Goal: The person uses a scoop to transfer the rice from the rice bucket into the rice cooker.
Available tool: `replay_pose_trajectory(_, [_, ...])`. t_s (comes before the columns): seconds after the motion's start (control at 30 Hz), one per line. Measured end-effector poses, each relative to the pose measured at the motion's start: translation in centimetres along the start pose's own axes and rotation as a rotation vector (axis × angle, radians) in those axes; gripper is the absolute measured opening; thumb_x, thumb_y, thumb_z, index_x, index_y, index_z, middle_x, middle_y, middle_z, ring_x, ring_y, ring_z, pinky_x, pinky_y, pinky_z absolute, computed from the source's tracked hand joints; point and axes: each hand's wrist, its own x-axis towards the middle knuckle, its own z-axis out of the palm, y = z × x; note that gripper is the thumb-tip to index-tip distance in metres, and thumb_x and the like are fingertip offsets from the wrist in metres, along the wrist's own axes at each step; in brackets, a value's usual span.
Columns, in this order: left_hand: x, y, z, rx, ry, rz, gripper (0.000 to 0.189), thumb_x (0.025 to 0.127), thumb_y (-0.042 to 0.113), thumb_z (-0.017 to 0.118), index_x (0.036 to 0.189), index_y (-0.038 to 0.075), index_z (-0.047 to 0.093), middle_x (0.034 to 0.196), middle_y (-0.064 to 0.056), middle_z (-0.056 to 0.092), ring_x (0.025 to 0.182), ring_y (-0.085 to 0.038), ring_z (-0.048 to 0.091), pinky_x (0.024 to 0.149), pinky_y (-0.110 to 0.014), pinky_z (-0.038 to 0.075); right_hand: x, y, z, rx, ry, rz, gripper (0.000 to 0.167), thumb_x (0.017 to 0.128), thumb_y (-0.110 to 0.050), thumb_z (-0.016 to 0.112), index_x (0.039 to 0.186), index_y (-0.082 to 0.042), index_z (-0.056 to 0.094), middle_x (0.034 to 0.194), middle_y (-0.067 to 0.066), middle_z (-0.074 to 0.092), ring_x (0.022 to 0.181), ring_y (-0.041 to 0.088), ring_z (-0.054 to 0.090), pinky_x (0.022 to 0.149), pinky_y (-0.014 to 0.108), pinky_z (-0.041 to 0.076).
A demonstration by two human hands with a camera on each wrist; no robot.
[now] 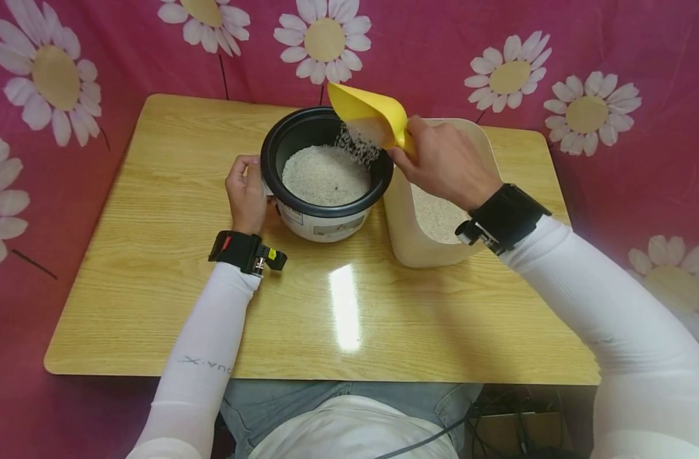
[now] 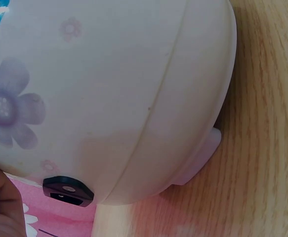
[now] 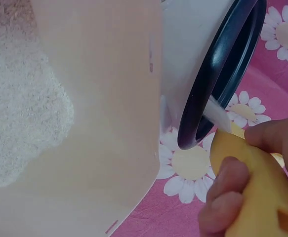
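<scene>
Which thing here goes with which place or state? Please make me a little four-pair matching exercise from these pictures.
Things:
1. Yellow plastic scoop
2. Round white cooker with a black rim
3. Cream rectangular plastic tub
4. Bare left hand

Places and states:
A. Standing to the right of the cooker, with pale rice inside
B. At the cooker's left side
C. In the right hand, tilted
D. Catching grains from the scoop

Pairs: 1-C, 2-D, 3-A, 4-B
</scene>
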Motion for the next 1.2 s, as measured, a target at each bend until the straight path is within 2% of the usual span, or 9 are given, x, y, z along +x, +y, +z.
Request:
replay_pose_trajectory(0.2, [0.0,0.1,-0.1,0.004,-0.007,-0.018,0.018,0.109,0.029,0.05,0.103,0.021,0.065,0.078,0.006,0.068,0.051,-0.008,0.058,0.045,-0.024,0.047,0.0,-0.2,-0.1,-0.067,0.037,0.001,0.038,0.102,-0.039,0.054,0.114,-0.004,0.051,0.08,0.01,0.053,0.065,0.028,0.054,0.056,0.033,0.04])
replay_pose_trajectory(0.33, [0.0,0.0,-0.1,0.014,-0.007,-0.013,0.018,0.109,0.029,0.049,0.103,0.021,0.065,0.079,0.007,0.068,0.052,-0.008,0.059,0.045,-0.023,0.047,0.0,-0.2,-0.1,-0.12,0.092,-0.001,0.039,0.101,-0.042,0.055,0.113,-0.005,0.052,0.076,0.01,0.053,0.063,0.028,0.054,0.055,0.035,0.038])
replay_pose_trajectory(0.43, [0.0,0.0,-0.1,0.005,-0.006,-0.023,0.018,0.109,0.028,0.05,0.103,0.02,0.065,0.08,0.007,0.068,0.053,-0.008,0.06,0.044,-0.023,0.047,0.0,-0.1,-0.1,-0.121,0.11,0.002,0.041,0.1,-0.043,0.057,0.114,-0.005,0.054,0.077,0.011,0.055,0.065,0.029,0.054,0.057,0.036,0.038])
replay_pose_trajectory(0.63, [0.1,0.0,-0.2,-0.013,-0.006,-0.047,0.02,0.109,0.027,0.049,0.107,0.016,0.065,0.082,0.006,0.069,0.053,-0.009,0.059,0.044,-0.023,0.046,0.0,0.2,-0.4,-0.042,0.039,0.066,0.047,0.101,-0.048,0.054,0.119,-0.006,0.059,0.085,0.013,0.063,0.073,0.03,0.057,0.062,0.035,0.04])
replay_pose_trajectory(0.83, [0.0,0.0,-0.2,0.01,-0.009,-0.041,0.02,0.109,0.03,0.05,0.107,0.018,0.065,0.082,0.006,0.069,0.054,-0.009,0.059,0.045,-0.023,0.047,-0.4,1.3,-0.6,0.129,-0.009,0.113,0.047,0.101,-0.047,0.055,0.118,-0.004,0.062,0.087,0.014,0.062,0.077,0.029,0.055,0.066,0.034,0.043])
replay_pose_trajectory(0.97, [0.0,0.1,-0.2,0.017,-0.008,-0.041,0.021,0.109,0.03,0.049,0.109,0.017,0.065,0.083,0.007,0.069,0.055,-0.009,0.06,0.046,-0.024,0.048,-0.9,2.3,-0.9,0.231,-0.063,0.168,0.05,0.101,-0.049,0.056,0.126,-0.005,0.06,0.089,0.013,0.059,0.073,0.029,0.055,0.059,0.032,0.046])
replay_pose_trajectory(1.2, [0.0,0.1,-0.1,0.011,-0.002,-0.039,0.02,0.109,0.03,0.049,0.107,0.019,0.065,0.082,0.006,0.069,0.054,-0.009,0.058,0.046,-0.023,0.046,-1.8,4.6,-1.8,0.25,-0.098,0.188,0.052,0.1,-0.053,0.057,0.125,-0.008,0.061,0.083,0.013,0.063,0.063,0.027,0.06,0.05,0.031,0.049])
